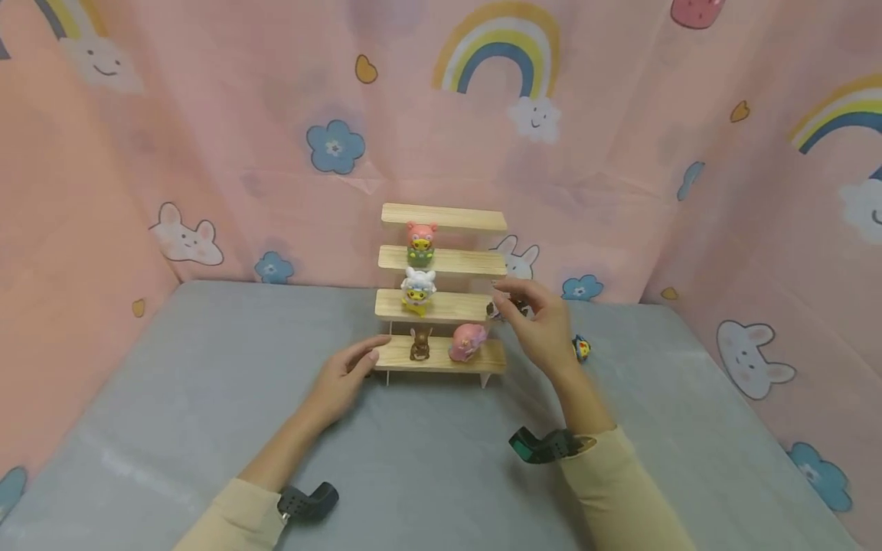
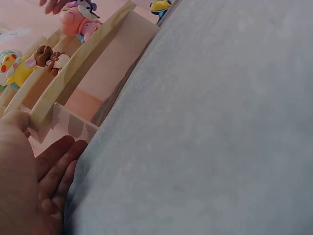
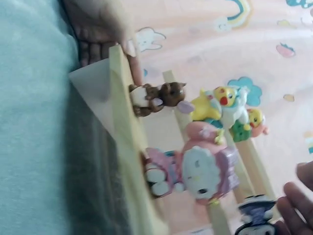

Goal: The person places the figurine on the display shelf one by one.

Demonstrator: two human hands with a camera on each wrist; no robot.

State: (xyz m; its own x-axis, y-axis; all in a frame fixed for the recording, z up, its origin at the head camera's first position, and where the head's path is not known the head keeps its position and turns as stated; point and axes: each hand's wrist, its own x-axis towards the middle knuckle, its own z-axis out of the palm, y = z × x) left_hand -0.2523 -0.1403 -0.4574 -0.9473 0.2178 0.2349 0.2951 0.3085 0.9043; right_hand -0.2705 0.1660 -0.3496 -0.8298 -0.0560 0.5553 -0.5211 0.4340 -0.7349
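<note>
A four-tier wooden display stand (image 1: 444,219) with clear side supports stands on the table. My left hand (image 1: 339,386) grips the left end of its lowest shelf (image 2: 73,68), thumb and forefinger on either side of the board. At the right end of the second shelf, my right hand (image 1: 540,325) pinches a small dark-and-white figurine (image 3: 257,215), tilted sideways and partly covered by the fingers. On the lowest shelf are a brown animal figurine (image 1: 419,346) and a pink figurine (image 1: 467,342). A white-hooded yellow figurine (image 1: 417,291) and a pink-hooded one (image 1: 421,243) occupy the tiers above.
To the right of the stand, a small blue-and-yellow figurine (image 1: 582,348) lies on the grey tabletop (image 1: 413,467), beside my right wrist. Behind the stand hangs a pink patterned cloth (image 1: 276,191), which also closes off both sides.
</note>
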